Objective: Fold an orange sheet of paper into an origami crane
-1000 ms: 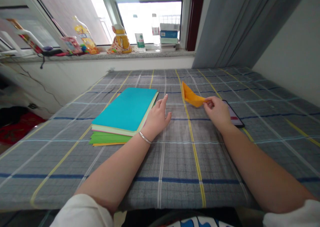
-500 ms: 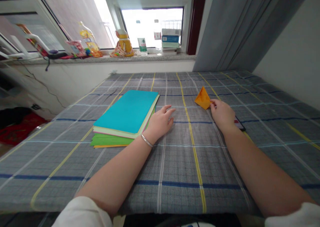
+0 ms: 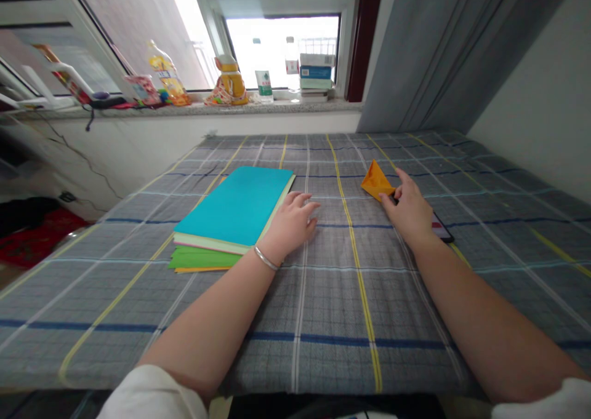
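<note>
On the grey plaid cloth (image 3: 323, 320) in front of me, what I watch most closely is a small folded piece of orange paper (image 3: 376, 182). It lies just right of a long yellow stripe (image 3: 353, 247), at the far side of my right hand (image 3: 409, 213) and well apart from the paper stack. It reads as a compact triangle with its point aimed toward the window. The colour is a warm yellow-orange, with a darker crease down one face and thicker layers along the lower edge.

My right hand is relaxed and open, its fingers (image 3: 401, 176) spread, with the paper's right corner between thumb and fingers. I can see contact there, but from this camera I cannot tell whether it is pinched or only touched.

My left hand (image 3: 290, 222) holds nothing. It rests on the cloth with its fingers loosely curled, just beside a stack of coloured paper (image 3: 233, 207) topped by a teal sheet, with pale green, green and orange edges showing beneath. A silver bangle (image 3: 266, 258) circles that wrist.

A black smartphone (image 3: 442, 229) lies partly hidden just beside my right hand. Farther off, a water bottle (image 3: 264, 87) stands on the window sill (image 3: 277, 107).
</note>
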Available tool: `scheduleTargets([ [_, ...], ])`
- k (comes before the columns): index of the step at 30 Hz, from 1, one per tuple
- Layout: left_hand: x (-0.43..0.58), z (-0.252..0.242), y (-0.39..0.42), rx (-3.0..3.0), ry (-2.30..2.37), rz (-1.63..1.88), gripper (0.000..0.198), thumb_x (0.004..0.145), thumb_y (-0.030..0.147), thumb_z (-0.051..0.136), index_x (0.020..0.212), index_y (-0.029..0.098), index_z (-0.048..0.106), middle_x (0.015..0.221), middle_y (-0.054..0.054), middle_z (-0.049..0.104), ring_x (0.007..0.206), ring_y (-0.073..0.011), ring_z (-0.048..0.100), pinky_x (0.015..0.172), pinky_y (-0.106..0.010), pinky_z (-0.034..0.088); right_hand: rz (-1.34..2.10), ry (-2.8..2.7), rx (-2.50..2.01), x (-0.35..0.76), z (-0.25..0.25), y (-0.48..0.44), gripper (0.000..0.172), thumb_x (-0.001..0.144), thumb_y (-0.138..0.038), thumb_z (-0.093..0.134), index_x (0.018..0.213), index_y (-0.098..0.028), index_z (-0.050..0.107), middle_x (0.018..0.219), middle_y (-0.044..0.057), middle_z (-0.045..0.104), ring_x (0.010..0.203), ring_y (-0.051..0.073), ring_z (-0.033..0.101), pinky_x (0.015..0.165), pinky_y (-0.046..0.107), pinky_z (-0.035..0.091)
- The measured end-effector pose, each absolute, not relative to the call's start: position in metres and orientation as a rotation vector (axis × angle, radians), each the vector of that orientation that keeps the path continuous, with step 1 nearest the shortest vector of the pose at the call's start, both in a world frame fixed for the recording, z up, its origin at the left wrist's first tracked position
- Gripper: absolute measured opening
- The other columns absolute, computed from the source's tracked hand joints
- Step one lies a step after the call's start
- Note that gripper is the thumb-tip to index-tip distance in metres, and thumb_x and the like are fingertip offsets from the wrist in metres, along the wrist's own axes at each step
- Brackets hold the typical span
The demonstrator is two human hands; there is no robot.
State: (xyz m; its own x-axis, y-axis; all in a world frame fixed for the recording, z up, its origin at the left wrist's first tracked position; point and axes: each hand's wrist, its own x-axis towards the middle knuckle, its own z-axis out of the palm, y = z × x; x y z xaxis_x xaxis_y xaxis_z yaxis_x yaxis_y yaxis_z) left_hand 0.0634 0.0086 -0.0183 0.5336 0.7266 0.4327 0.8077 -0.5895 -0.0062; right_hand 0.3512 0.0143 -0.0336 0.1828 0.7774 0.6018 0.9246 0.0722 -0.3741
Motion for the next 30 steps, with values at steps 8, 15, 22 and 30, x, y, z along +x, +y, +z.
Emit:
scheduleTargets([
  [8,0.03,-0.008,0.016,-2.107,-1.906,-0.174,0.028,0.089,0.034,0.048,0.101,0.014,0.064,0.101,-0.018,0.064,0.106,-0.0375,0.054,0.072,-0.039,0.05,-0.063,-2.094,-1.428,0.329,-0.041,0.006,0.03,0.088,-0.033,0.053,0.113,-0.023,0.065,0.105,0.009,0.064,0.089,0.023,0.063,0.076,0.037,0.053],
  [15,0.02,-0.011,0.023,-2.09,-2.08,-0.077,0.035,0.091,0.036,0.043,0.108,0.012,0.063,0.108,-0.021,0.064,0.101,-0.0336,0.061,0.076,-0.039,0.049,0.104,-2.42,-1.242,0.326,-0.06,0.011,0.035,0.088,-0.033,0.056,0.119,-0.021,0.065,0.134,0.013,0.056,0.124,0.028,0.051,0.103,0.049,0.042],
  [22,0.018,-0.007,0.03,-2.08,-2.168,-0.073,0.038,0.086,0.046,0.051,0.099,0.015,0.069,0.099,-0.019,0.07,0.095,-0.0362,0.065,0.072,-0.04,0.052,0.168,-2.454,-1.288,0.326,-0.057,0.01,0.035,0.091,-0.033,0.052,0.121,-0.021,0.064,0.132,0.013,0.059,0.125,0.028,0.052,0.104,0.049,0.042],
  [30,0.012,-0.004,0.034,-2.101,-2.236,-0.192,0.04,0.082,0.047,0.054,0.108,0.022,0.071,0.105,-0.015,0.071,0.098,-0.0348,0.065,0.074,-0.04,0.052,0.177,-2.441,-1.268,0.326,-0.058,0.011,0.035,0.09,-0.032,0.054,0.12,-0.022,0.065,0.131,0.013,0.06,0.123,0.027,0.053,0.105,0.049,0.041],
])
